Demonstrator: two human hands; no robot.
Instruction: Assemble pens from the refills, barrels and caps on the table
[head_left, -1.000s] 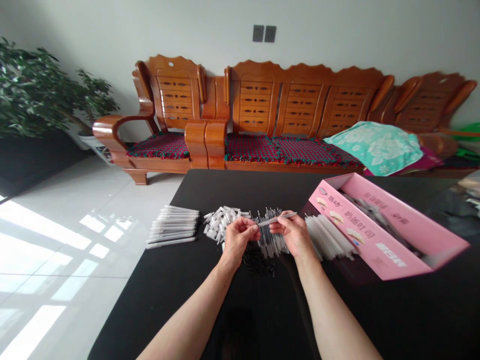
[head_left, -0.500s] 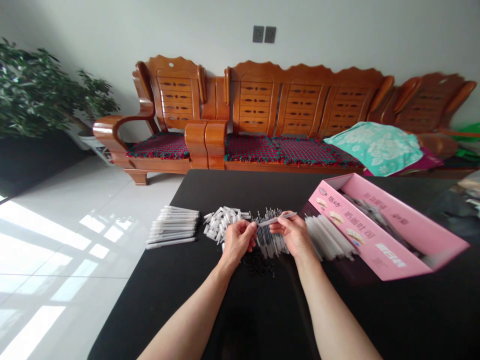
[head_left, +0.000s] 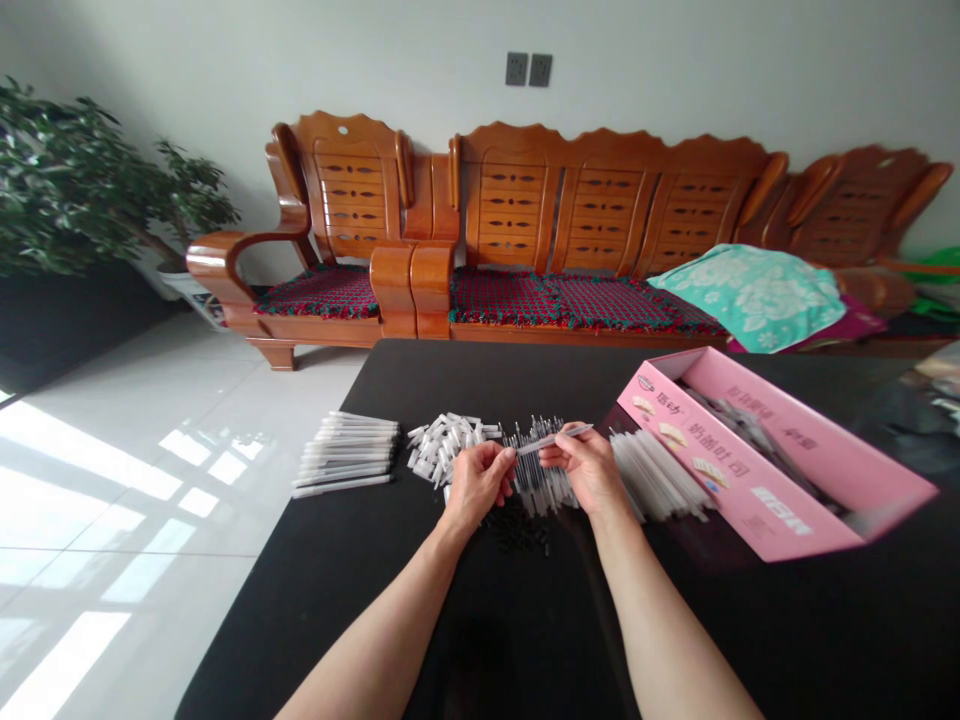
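Note:
A translucent white pen barrel (head_left: 541, 441) is held between my two hands above the table. My left hand (head_left: 480, 478) is closed in a pinch at its left end; whatever else those fingertips hold is hidden. My right hand (head_left: 589, 468) grips the barrel near its other end, which sticks out past the fingers. Pen refills (head_left: 532, 478) with dark tips lie below and behind the hands. White pen caps (head_left: 442, 445) are heaped beside my left hand, and small black plugs (head_left: 517, 528) lie in front of it. More clear barrels (head_left: 660, 478) are laid out right of my right hand.
At the black table's (head_left: 337, 590) left edge lies a row of capped pens (head_left: 346, 455). An open pink box (head_left: 697, 455) with grey contents stands at the right. Behind the table is a wooden bench (head_left: 577, 200) with a turquoise cushion (head_left: 757, 300); a potted plant (head_left: 82, 190) is at left.
Almost nothing differs; my left fingers have shifted very slightly to the right along the pen barrel. My right hand holds its place.

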